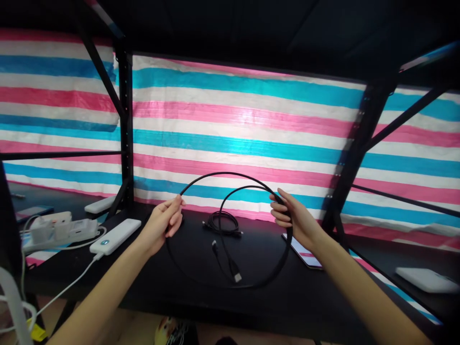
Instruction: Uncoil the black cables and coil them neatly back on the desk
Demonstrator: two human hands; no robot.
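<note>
A black USB cable [226, 173] is held up in a wide loop over the black shelf. My left hand [164, 224] pinches its left side between thumb and fingers. On the right side, my right hand [287, 211] has its fingers closed around the strands. Inside the loop, a USB plug [235, 270] and a smaller connector [214, 245] hang or lie low; whether they touch the shelf I cannot tell. Behind them, a second black cable [223, 224] lies coiled on the shelf. Beside my right hand lies a phone [305, 254] with a lit screen, partly covered by the hand and cable.
To the left, a white power bank [117, 235] has a white cord plugged in. Beyond it is a white power strip [64, 235] with chargers. Another white device [426, 279] rests at far right. Black metal posts [126, 134] and striped sheeting [237, 134] enclose the shelf.
</note>
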